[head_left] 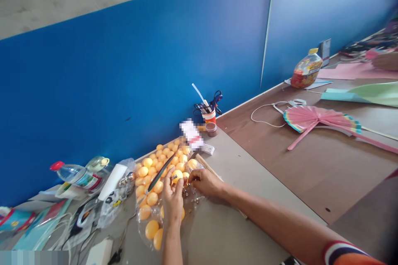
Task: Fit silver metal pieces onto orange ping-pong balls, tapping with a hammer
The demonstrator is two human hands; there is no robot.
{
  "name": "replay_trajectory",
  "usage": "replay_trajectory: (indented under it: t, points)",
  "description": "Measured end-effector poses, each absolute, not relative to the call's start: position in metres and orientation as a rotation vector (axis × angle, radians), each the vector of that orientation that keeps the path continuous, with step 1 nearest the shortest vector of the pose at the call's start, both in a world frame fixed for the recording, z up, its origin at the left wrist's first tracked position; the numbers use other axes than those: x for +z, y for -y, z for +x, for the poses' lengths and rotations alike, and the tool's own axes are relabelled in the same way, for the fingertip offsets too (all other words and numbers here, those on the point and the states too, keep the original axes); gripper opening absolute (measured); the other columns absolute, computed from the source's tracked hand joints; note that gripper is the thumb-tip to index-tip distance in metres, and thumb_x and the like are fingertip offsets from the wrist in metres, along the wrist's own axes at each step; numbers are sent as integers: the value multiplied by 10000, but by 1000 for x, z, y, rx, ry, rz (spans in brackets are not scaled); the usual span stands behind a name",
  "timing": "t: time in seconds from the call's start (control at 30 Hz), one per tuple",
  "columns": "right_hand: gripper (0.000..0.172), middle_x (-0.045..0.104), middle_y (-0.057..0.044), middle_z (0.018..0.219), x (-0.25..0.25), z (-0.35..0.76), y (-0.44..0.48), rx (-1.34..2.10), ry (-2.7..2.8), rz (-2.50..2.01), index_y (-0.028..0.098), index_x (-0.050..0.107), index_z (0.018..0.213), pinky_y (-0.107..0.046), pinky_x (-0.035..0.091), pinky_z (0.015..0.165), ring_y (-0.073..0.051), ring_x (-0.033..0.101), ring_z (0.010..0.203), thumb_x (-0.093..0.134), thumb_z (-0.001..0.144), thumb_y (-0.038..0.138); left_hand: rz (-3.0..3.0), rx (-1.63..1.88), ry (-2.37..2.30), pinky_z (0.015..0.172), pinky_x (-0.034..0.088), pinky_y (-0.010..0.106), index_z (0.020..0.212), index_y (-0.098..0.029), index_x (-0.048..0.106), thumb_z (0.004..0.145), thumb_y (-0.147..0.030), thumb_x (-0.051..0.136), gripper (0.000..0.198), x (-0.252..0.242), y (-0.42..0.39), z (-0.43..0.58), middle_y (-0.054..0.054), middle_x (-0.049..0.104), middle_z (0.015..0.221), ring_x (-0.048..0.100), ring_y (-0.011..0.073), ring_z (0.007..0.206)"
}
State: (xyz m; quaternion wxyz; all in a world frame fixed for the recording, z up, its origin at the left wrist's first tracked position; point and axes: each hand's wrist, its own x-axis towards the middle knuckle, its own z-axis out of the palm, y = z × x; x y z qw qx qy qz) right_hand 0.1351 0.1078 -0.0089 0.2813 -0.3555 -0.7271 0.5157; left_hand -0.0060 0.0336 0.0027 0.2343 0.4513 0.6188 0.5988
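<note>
Between the thumb and fingers of my left hand point(173, 198) is an orange ball point(177, 176) with a small dark mark on it. My right hand point(205, 181) is just right of this ball, its fingertips pinched together. What they hold, if anything, is too small to make out. Under and behind both hands lies a clear plastic bag of orange balls point(152, 198), with several balls showing through it. A thin dark green stick-like tool point(161, 172) lies slanted across the bag. Small shiny brown pieces point(185, 192) show below my right fingers.
Left of the bag are a red-capped plastic bottle point(76, 175), a white roll point(112, 181) and cables. Behind stand a paper cup of tools point(209, 116) and a small round jar point(211, 129). A pink paper fan point(314, 118) and a juice bottle point(306, 70) are at right; a blue partition point(139, 70) borders the table.
</note>
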Motion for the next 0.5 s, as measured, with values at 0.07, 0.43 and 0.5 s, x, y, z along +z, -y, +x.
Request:
replay_trajectory:
  t: [0.07, 0.43, 0.5]
  points:
    - [231, 699, 4, 758, -7, 135, -108, 1404, 1938, -944, 172, 724, 778, -221, 450, 662, -128, 592, 684, 554, 680, 50, 1198, 1600, -1703, 937, 530, 387, 1308, -214, 581, 840, -451, 675, 533, 5, -33, -4, 117, 683, 1196, 679, 263, 1075]
    - [93, 581, 53, 550, -16, 130, -113, 2007, 1325, -792, 166, 632, 764, -189, 371, 477, -71, 494, 454, 636, 672, 151, 1169, 1618, -1721, 982, 503, 409, 1301, -217, 586, 825, -479, 684, 552, 4, -34, -5, 132, 633, 1303, 606, 302, 1208]
    - [105, 585, 55, 557, -17, 130, -114, 2027, 1284, -763, 164, 633, 767, -186, 363, 472, -64, 492, 448, 665, 666, 165, 1154, 1614, -1722, 1002, 488, 409, 1302, -221, 579, 836, -485, 670, 543, 3, -34, -5, 132, 603, 1350, 576, 304, 1248]
